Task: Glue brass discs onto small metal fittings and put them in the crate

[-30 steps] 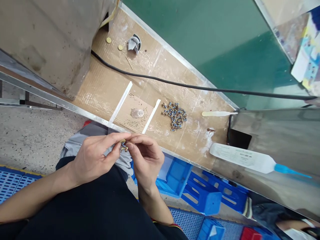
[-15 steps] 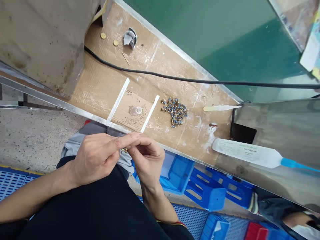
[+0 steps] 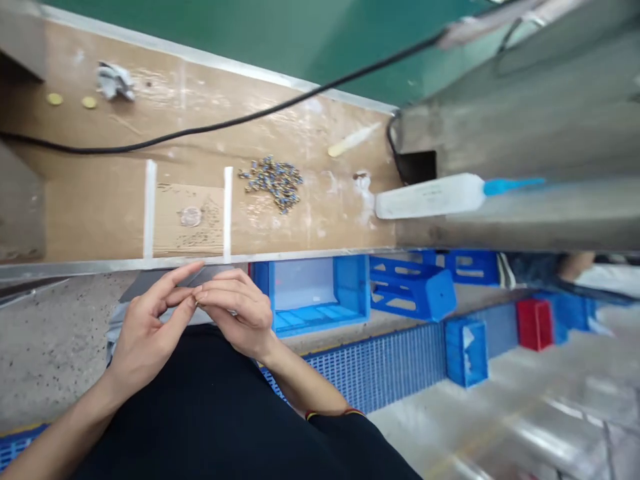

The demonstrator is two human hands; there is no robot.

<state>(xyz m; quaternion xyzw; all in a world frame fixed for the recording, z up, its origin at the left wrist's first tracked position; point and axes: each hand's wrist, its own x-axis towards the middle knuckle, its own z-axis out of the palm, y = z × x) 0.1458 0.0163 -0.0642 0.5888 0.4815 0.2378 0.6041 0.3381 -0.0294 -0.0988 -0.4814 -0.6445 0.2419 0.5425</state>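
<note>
My left hand and my right hand meet fingertip to fingertip over my lap, just below the bench edge. Both pinch one tiny piece between them; it is too small and blurred to name. A heap of small gold-and-blue parts lies on the cardboard-covered bench, up and to the right of my hands. A small clear round piece rests on a cardboard patch between two white tape strips.
A black cable crosses the bench. A white tube with a blue tip lies by a metal housing at right. Blue bins and a red bin stand on the floor. Crumpled scrap sits far left.
The view has swung sharply to the right and blurred. My hands stay together over my lap, still pinching the small piece; the gold bit seen earlier between the fingers is hidden now.
</note>
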